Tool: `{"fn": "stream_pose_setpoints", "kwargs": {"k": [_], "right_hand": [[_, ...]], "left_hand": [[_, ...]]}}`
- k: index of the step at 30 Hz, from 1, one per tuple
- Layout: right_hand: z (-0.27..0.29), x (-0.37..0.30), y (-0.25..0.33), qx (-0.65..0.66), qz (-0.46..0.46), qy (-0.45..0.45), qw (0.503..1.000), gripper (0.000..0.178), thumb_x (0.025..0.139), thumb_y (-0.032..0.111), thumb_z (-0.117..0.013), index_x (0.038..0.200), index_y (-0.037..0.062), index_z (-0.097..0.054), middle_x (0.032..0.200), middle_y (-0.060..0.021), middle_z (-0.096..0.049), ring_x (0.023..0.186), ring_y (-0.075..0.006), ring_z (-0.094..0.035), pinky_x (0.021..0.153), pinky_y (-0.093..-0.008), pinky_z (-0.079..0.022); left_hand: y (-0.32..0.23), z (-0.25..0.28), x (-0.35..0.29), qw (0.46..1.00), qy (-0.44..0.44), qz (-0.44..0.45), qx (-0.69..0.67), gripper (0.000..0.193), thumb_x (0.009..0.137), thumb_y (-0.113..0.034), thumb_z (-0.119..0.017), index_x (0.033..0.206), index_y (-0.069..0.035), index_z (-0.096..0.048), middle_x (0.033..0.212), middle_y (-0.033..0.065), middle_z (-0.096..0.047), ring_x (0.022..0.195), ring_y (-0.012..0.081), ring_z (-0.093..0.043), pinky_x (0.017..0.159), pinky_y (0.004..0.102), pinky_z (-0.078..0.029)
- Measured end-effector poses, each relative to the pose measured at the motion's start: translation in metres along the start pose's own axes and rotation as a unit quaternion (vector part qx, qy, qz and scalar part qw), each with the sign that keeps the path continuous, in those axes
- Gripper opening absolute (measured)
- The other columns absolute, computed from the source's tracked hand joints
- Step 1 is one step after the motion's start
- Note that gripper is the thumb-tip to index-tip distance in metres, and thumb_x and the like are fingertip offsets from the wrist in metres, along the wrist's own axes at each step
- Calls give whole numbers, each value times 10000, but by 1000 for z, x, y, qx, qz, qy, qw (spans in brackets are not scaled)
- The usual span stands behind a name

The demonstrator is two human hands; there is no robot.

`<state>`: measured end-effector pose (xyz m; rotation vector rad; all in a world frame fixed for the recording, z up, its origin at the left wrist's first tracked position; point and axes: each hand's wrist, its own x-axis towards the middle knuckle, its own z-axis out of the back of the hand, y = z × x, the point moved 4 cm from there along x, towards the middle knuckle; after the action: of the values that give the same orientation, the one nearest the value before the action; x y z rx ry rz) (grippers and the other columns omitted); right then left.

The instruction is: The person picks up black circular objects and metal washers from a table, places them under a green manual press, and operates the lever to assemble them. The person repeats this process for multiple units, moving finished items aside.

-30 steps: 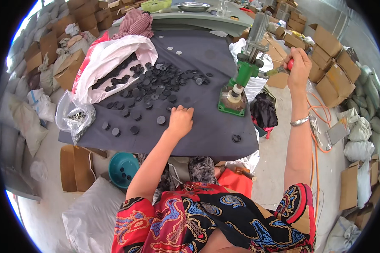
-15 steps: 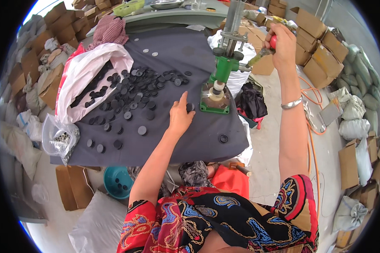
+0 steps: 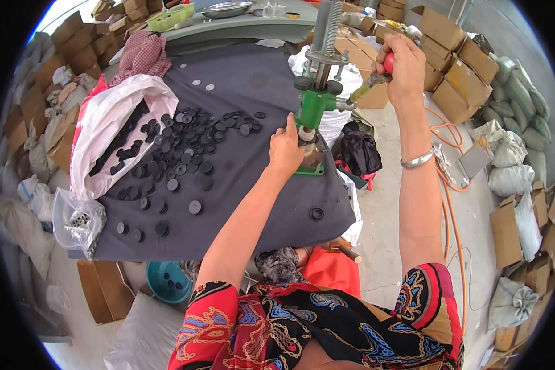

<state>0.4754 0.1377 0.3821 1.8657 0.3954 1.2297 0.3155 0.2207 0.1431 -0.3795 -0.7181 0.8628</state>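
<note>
A green hand press (image 3: 317, 110) with a tall spring column stands at the right of a cloth-covered table (image 3: 253, 225). My right hand (image 3: 406, 69), raised beside it, is wrapped round the red knob (image 3: 389, 62) of its lever. Close against the press's lower part is my left hand (image 3: 286, 151), index finger pointing away from me and the other fingers bent. Whatever those fingers hold at the die is hidden behind the hand. Many small black round caps (image 3: 195, 208) lie loose to the left, and a separate black ring-shaped cap (image 3: 316, 213) rests near the table's right corner.
A white bag (image 3: 157, 92) spills more caps at the table's left. Near its front-left corner sits a clear bag (image 3: 74, 216) of small metal parts. A teal basin (image 3: 160, 288) is below the front edge. Cardboard boxes (image 3: 465, 92) and an orange hose (image 3: 445, 203) occupy the right.
My left hand has moved right, from beside a black cap to the press. That cap no longer shows at its former spot. My right hand stays on the lever knob. The view has shifted slightly.
</note>
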Motion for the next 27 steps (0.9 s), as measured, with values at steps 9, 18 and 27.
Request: {"fn": "stream_pose_setpoints", "kwargs": {"k": [9,18,27], "right_hand": [[-3,-5,4,5,0,-15,1000,235,881,131,-557,679,13,-530,556,-75,-520,434,-147,-485,443,-280,-406],[6,-46,0,-22,38,-19,999,231,893,129,-535,691,17,-522,557,-70,-543,460,-117,-493,442,-253,-372],[23,-189,-65,-70,301,40,950,181,821,0,-512,644,19,-477,593,-80,-522,549,-192,-507,600,-346,-483]], "left_hand": [[7,-19,3,991,-26,57,-119,936,695,-69,-769,1466,-2,-244,1088,162,-653,1072,333,-573,942,425,-441],[4,-15,0,983,-16,65,-168,954,700,-68,-768,1472,9,-214,1178,172,-640,1102,341,-575,954,410,-449],[19,33,-52,988,-83,-8,-129,733,729,-32,-720,1391,-3,-406,1197,169,-630,1103,324,-579,913,407,-473]]}}
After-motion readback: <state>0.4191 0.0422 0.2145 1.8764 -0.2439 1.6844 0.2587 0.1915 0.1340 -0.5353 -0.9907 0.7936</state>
